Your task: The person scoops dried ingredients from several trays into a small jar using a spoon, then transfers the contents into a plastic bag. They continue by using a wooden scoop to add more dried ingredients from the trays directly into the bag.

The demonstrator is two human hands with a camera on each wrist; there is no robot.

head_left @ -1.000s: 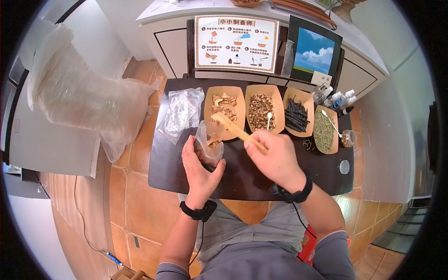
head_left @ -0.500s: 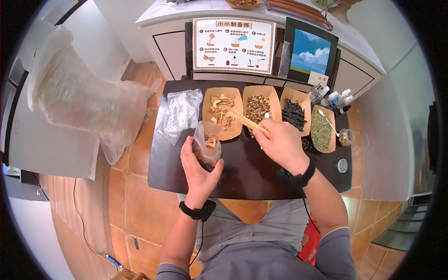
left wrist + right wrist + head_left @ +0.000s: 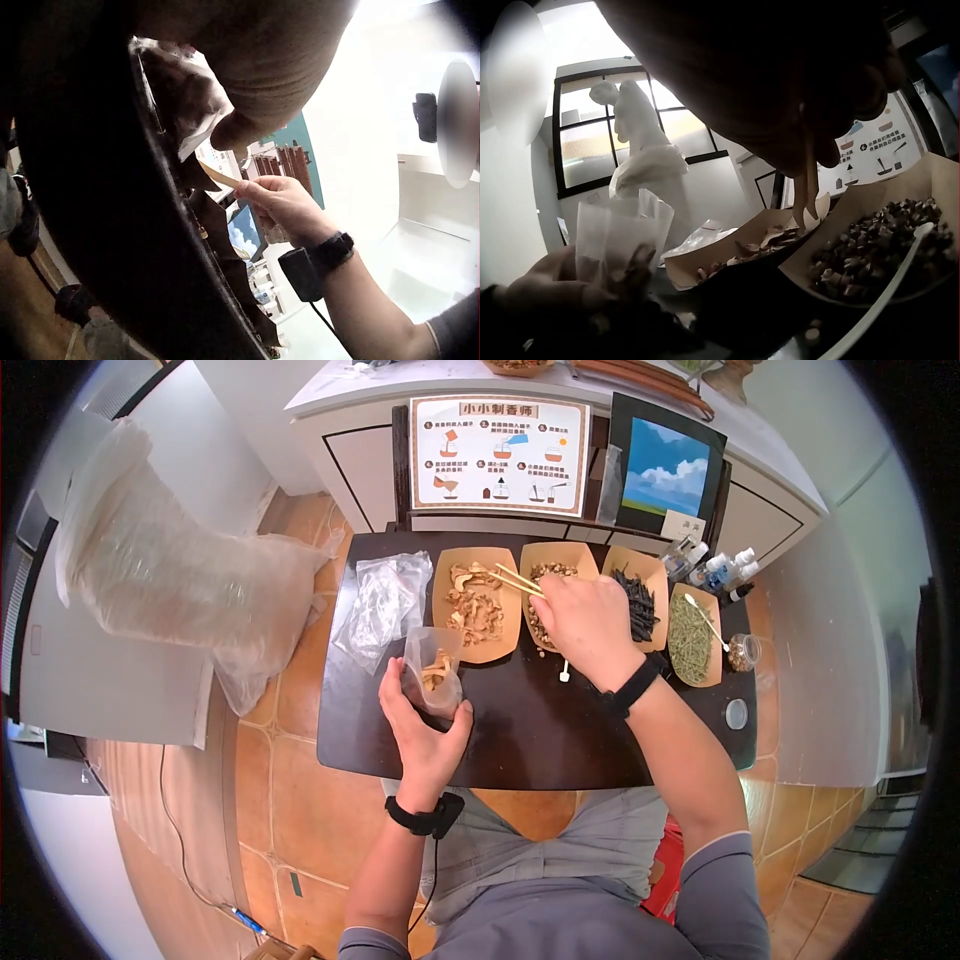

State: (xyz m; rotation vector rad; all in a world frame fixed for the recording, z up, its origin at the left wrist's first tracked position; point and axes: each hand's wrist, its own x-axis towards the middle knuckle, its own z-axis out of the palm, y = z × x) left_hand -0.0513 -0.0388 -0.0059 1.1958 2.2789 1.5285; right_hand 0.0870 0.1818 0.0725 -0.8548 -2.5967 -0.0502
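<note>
My left hand (image 3: 425, 745) grips a translucent pouch (image 3: 452, 648) near the table's front left, its mouth tipped up. Pale brown dried slices (image 3: 436, 672) show inside it. In my right hand (image 3: 588, 622) is a pair of wooden tongs (image 3: 518, 580), pinched between thumb and fingers. Their tips are slightly apart above the right side of a paper tray (image 3: 507, 638) of dried slices. The right wrist view shows the tongs (image 3: 807, 187) pointing down over that tray. The hand hides much of the neighbouring tray of small brown chunks (image 3: 881, 244).
A crumpled plastic bag (image 3: 382, 600) lies left of the trays. To the right stand trays of dark strips (image 3: 641, 605) and green needle-like bits (image 3: 690, 640), a small jar (image 3: 743, 652) and several bottles (image 3: 715, 575). An instruction sheet (image 3: 498, 457) stands behind.
The tongs have moved from above the pouch's mouth to the slices tray, and the right hand has shifted away from my body. My left hand and the pouch have drifted slightly left.
</note>
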